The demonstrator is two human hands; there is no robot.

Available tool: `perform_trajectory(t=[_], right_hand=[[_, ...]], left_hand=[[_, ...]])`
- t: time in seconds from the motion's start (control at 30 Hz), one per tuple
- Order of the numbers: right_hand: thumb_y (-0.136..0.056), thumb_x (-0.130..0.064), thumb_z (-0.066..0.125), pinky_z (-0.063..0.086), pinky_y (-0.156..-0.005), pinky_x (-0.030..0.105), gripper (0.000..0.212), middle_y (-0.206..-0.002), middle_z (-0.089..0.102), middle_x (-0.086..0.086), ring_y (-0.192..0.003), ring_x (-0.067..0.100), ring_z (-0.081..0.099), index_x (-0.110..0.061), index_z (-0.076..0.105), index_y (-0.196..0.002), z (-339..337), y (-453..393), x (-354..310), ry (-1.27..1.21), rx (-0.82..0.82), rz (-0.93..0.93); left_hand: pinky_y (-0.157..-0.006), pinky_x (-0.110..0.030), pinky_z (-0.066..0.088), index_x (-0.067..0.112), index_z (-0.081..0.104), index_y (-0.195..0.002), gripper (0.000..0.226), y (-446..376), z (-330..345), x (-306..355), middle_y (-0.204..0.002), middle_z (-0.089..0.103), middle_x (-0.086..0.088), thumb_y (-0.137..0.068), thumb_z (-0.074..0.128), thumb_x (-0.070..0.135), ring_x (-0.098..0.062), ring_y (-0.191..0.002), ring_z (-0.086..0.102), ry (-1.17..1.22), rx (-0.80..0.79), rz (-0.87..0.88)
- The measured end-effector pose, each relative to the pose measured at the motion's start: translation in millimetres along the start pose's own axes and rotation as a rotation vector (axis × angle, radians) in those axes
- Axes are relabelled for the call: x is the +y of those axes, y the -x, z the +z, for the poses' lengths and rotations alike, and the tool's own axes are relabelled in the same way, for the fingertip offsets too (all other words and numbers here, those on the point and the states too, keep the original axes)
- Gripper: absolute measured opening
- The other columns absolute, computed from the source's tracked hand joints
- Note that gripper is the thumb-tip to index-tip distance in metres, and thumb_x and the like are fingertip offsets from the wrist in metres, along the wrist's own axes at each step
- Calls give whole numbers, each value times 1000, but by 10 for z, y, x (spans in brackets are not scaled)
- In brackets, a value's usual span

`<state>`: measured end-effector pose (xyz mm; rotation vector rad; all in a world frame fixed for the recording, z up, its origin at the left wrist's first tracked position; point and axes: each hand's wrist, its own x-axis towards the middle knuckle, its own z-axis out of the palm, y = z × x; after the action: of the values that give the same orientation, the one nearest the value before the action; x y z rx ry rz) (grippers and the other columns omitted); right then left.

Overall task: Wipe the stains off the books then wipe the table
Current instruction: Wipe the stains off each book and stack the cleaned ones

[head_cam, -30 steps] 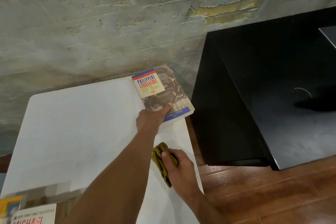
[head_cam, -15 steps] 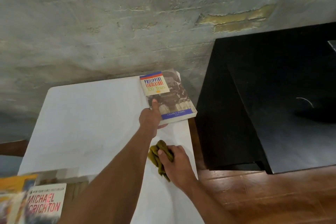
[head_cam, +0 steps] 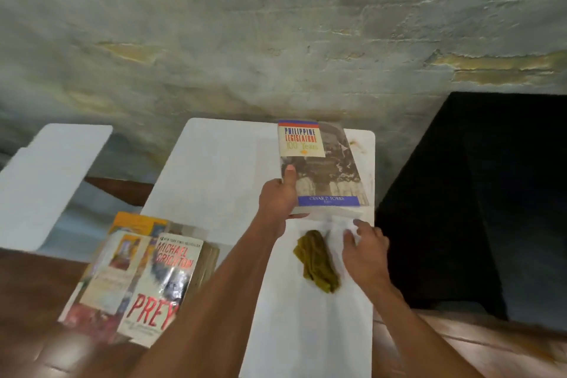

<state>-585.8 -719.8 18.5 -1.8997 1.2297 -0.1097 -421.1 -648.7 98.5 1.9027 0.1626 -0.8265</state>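
Left hand (head_cam: pixel 277 198) is gripping the Philippine Legislature book (head_cam: pixel 322 167) by its near-left corner, thumb on the cover, fingers tucked under. Book's at the far right of the white table (head_cam: pixel 221 169), near the wall. Right hand (head_cam: pixel 365 250) is loose, fingers relaxed and spread, holding nothing, just beside the olive rag (head_cam: pixel 317 261) lying on the table. A brownish stain (head_cam: pixel 356 144) shows at the far right corner. Stack of books (head_cam: pixel 138 279) sits at the near left, Prey (head_cam: pixel 162 285) on top.
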Motion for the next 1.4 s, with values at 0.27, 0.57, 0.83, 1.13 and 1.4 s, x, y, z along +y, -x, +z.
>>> perform_trajectory(t=[0.27, 0.57, 0.83, 1.13, 1.4], right_hand=[[-103, -49, 37, 49, -91, 41, 42, -98, 73, 7, -93, 24, 66, -18, 63, -114, -381, 38, -734, -999, -257, 360], [-99, -42, 49, 55, -90, 42, 41, -121, 69, 12, -102, 28, 69, -15, 63, -127, -116, 769, -1715, -1077, -649, 210], [-93, -72, 21, 43, -106, 50, 76, -124, 68, 11, -113, 34, 65, -18, 59, -130, 498, 1428, -2177, -1117, -666, 193], [-101, -25, 53, 55, -91, 50, 28, -105, 74, 14, -96, 32, 72, -6, 63, -119, 1374, 2088, -2566, -935, -515, 106], [-101, -34, 53, 58, -88, 44, 23, -102, 76, -2, -93, 18, 73, -22, 62, -119, 2035, 2342, -2659, -716, -474, 61]], left_hand=[[-57, -29, 60, 18, 65, -111, 48, 483, -633, 36, -97, 74, -1, -100, 44, 59, -17, -78, 74, 91, -24, 45], [-71, -42, 64, 10, 69, -107, 55, 702, -1637, -115, -92, 78, -6, -98, 46, 60, -22, -80, 76, 77, -86, 148], [-90, -48, 59, 15, 73, -102, 57, 664, -2779, -454, -93, 78, -3, -96, 46, 65, -23, -91, 75, 1, -92, 195], [-86, -43, 60, 13, 75, -99, 57, 583, -3781, -790, -92, 78, -6, -98, 46, 62, -26, -91, 75, -82, -105, 261], [-72, -31, 61, 15, 70, -97, 55, 391, -4281, -1277, -85, 78, 0, -97, 41, 61, -16, -78, 76, -152, -71, 161]])
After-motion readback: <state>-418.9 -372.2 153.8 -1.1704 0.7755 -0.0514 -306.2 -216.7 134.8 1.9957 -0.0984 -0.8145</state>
